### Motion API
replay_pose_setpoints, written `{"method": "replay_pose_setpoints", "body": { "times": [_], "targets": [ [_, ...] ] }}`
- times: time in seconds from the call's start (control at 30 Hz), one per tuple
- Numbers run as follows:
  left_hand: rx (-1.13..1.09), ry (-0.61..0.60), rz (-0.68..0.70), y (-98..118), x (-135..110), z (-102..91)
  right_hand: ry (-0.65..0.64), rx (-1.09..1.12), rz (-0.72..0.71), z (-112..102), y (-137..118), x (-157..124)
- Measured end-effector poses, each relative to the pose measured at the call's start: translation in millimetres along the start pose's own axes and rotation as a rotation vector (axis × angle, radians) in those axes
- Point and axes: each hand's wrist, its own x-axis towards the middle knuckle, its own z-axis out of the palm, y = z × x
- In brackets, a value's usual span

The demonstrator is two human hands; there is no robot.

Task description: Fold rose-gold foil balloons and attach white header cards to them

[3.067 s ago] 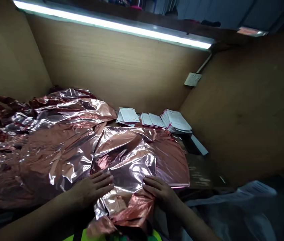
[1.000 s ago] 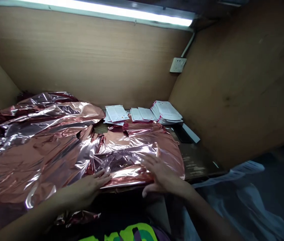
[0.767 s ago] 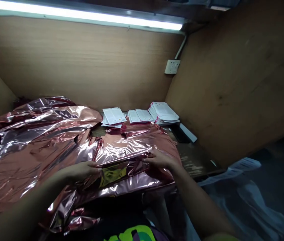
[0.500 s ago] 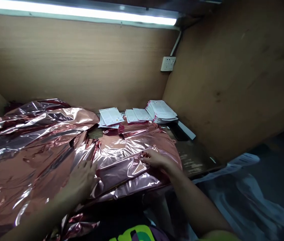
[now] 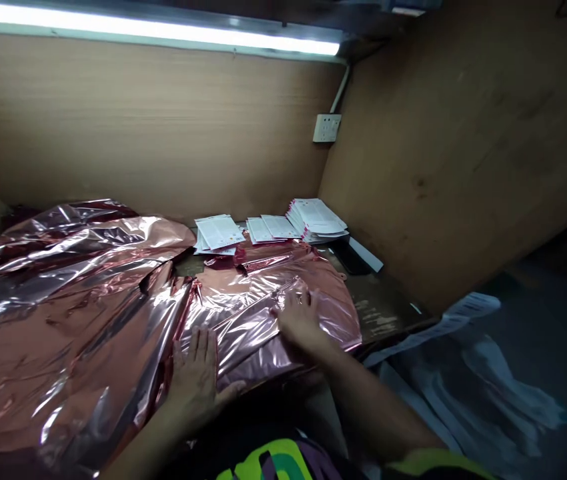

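A shiny pink foil sheet [image 5: 248, 340] lies folded near the front edge of the table. My left hand [image 5: 196, 373] rests flat on its left part, fingers stretched out and thumb apart. Farther right, my right hand [image 5: 301, 317] presses on the same foil with its fingers spread. Neither hand grips anything. To the left, a large crumpled heap of the same pink foil [image 5: 63, 320] covers the table.
White printed packets lie along the back: a small pile [image 5: 219, 232], a middle pile [image 5: 272, 228] and a taller stack [image 5: 317, 219]. Beside the stack are a black flat object [image 5: 348, 257] and a white strip [image 5: 366, 255]. Clear plastic bags [image 5: 478, 380] hang at the right.
My right hand has let go of the foil's edge and now lies on it. My left hand has moved right and flattened. The foil's raised near flap now lies flat.
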Motion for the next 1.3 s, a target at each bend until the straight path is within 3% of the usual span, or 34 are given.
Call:
{"method": "replay_pose_setpoints", "body": {
  "times": [0.07,0.13,0.27,0.33,0.43,0.5,0.63,0.7,0.73,0.8,0.87,0.9,0.97,1.03,1.1,1.2,1.3],
  "targets": [
    [-0.011,0.011,0.008,1.4,0.2,-1.6,-0.042,0.027,-0.015,-25.2,2.6,22.7],
    [-0.015,0.022,0.018,1.5,0.4,-0.5,-0.198,0.086,-0.177,-42.6,-10.6,44.9],
    [-0.020,0.057,0.046,0.6,-1.5,-0.1,-0.499,0.134,-0.301,-55.8,-46.3,76.8],
    [-0.011,0.156,0.055,2.1,-4.2,-6.8,-0.547,0.176,-0.314,-62.2,-49.3,82.9],
    [0.016,0.402,0.056,6.9,-7.9,-23.6,-0.482,0.308,-0.311,-68.5,-39.3,76.5],
    [-0.003,0.491,0.107,8.7,-8.3,-31.4,-0.396,0.401,-0.267,-60.4,-35.2,62.8],
    [-0.177,0.472,0.336,1.4,-9.3,-20.9,-0.281,0.516,-0.143,-13.1,-41.4,17.4],
    [-0.270,0.453,0.391,-4.8,-14.7,-8.0,-0.132,0.527,-0.157,9.5,-40.0,-10.2],
    [-0.304,0.448,0.397,-7.4,-18.6,-2.4,-0.047,0.499,-0.240,17.3,-36.1,-23.6],
    [-0.356,0.443,0.402,-10.3,-27.4,4.4,0.058,0.385,-0.550,26.0,-22.9,-47.3],
    [-0.410,0.468,0.412,-10.6,-34.8,5.6,0.052,0.260,-0.873,30.0,-7.4,-63.9],
    [-0.439,0.491,0.414,-10.1,-37.5,4.8,0.057,0.228,-0.973,31.9,-0.9,-68.9],
    [-0.500,0.511,0.418,-8.7,-40.6,2.1,0.156,0.233,-1.033,36.6,6.7,-72.5],
    [-0.567,0.477,0.390,-7.2,-40.4,-0.6,0.235,0.306,-1.007,41.2,5.9,-69.8],
    [-0.611,0.428,0.273,-5.1,-36.9,-3.0,0.239,0.392,-0.897,43.3,-1.6,-65.2],
    [-0.577,0.421,-0.025,0.1,-27.4,-6.3,0.187,0.401,-0.593,40.7,-17.9,-61.1],
    [-0.472,0.384,-0.246,7.4,-18.6,-9.1,0.211,0.256,-0.316,36.3,-29.0,-62.3]
  ]
}}
